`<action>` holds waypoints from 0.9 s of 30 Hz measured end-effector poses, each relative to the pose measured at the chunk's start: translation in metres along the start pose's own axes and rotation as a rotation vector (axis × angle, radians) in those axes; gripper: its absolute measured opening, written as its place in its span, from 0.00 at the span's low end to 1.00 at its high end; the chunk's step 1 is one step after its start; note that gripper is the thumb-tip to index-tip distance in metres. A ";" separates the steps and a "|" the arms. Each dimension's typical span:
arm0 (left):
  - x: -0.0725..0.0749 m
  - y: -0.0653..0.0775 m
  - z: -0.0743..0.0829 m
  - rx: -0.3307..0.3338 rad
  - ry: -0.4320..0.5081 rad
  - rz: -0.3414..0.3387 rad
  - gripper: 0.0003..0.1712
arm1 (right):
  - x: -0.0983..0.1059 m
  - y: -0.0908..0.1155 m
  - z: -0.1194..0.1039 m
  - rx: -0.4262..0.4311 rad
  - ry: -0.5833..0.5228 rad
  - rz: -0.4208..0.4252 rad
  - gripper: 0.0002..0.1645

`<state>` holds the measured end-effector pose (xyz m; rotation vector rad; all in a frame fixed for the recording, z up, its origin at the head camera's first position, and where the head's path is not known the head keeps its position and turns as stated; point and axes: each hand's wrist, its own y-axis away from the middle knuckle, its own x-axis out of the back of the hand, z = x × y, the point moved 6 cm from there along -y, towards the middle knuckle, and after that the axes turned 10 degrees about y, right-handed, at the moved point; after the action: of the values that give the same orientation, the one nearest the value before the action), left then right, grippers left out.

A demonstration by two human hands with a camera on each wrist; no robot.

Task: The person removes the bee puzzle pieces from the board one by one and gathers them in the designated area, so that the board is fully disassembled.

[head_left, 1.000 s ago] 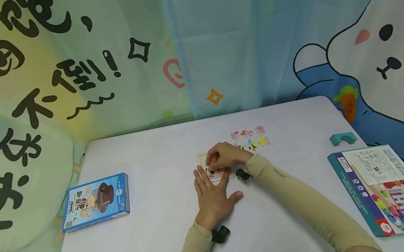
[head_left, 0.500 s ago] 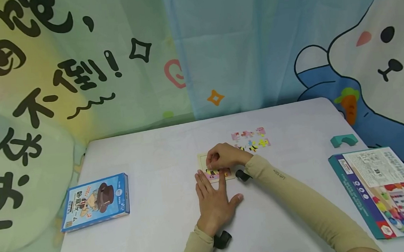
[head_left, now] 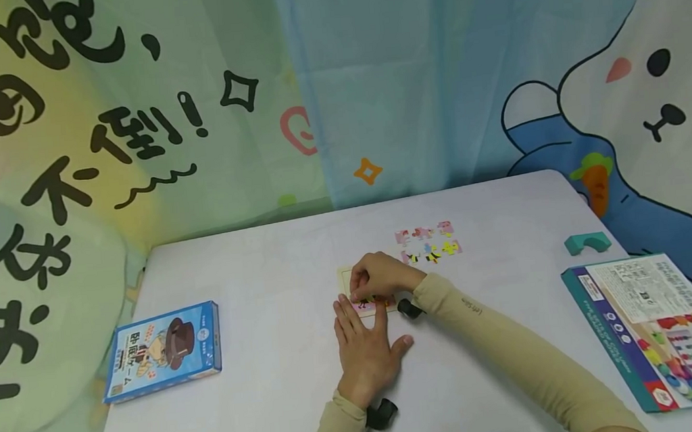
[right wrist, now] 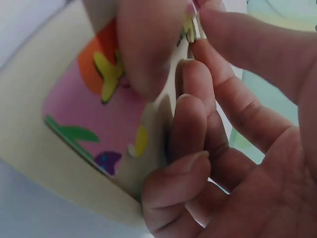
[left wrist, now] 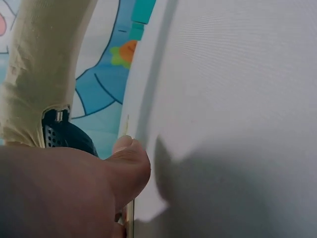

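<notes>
A cream puzzle board (head_left: pixel 345 281) lies at mid-table, partly covered by both hands. Pink picture pieces (right wrist: pixel 69 106) sit inside its frame in the right wrist view. My left hand (head_left: pixel 366 357) rests on the board's near edge with its fingers straight and thumb spread; only its thumb side shows in the left wrist view. Above the board, my right hand (head_left: pixel 381 274) pinches a small puzzle piece (right wrist: pixel 189 27) between thumb and index finger, mostly hidden by the fingers. Several loose puzzle pieces (head_left: pixel 432 255) lie in two rows just beyond the right hand.
A blue box (head_left: pixel 161 350) lies at the table's left side. At the right are a larger boxed set (head_left: pixel 644 287) and a green arch block (head_left: pixel 588 243). A printed curtain (head_left: pixel 372 78) hangs behind the white table (head_left: pixel 253 277).
My right hand has shifted slightly left and toward me over the board, still pinching. The left hand stays almost where it was. The head view has tilted a little.
</notes>
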<state>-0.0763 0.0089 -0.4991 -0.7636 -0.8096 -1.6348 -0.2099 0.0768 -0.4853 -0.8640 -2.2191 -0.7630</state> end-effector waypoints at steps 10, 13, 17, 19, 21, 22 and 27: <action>-0.003 -0.001 -0.001 0.000 -0.005 -0.012 0.51 | 0.000 0.001 -0.003 -0.028 0.015 -0.002 0.06; -0.004 -0.001 -0.002 -0.006 -0.003 -0.003 0.51 | -0.001 0.001 -0.003 -0.030 0.020 0.000 0.06; -0.002 0.002 -0.003 -0.015 0.043 0.014 0.49 | -0.003 0.001 -0.003 -0.053 0.011 -0.004 0.06; -0.001 0.002 -0.004 -0.010 0.061 0.007 0.48 | -0.003 0.001 -0.002 -0.071 0.002 -0.010 0.06; 0.000 0.003 -0.007 -0.009 0.072 0.009 0.47 | -0.003 0.001 -0.002 -0.087 -0.013 -0.016 0.06; 0.000 0.002 -0.008 -0.009 0.074 0.009 0.46 | -0.003 0.002 -0.002 -0.091 -0.022 -0.020 0.05; 0.005 0.000 -0.012 0.004 0.095 -0.012 0.43 | -0.002 0.002 0.000 -0.083 -0.082 -0.042 0.04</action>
<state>-0.0778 -0.0037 -0.5016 -0.6743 -0.7507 -1.6672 -0.2075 0.0769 -0.4862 -0.9065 -2.2979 -0.8591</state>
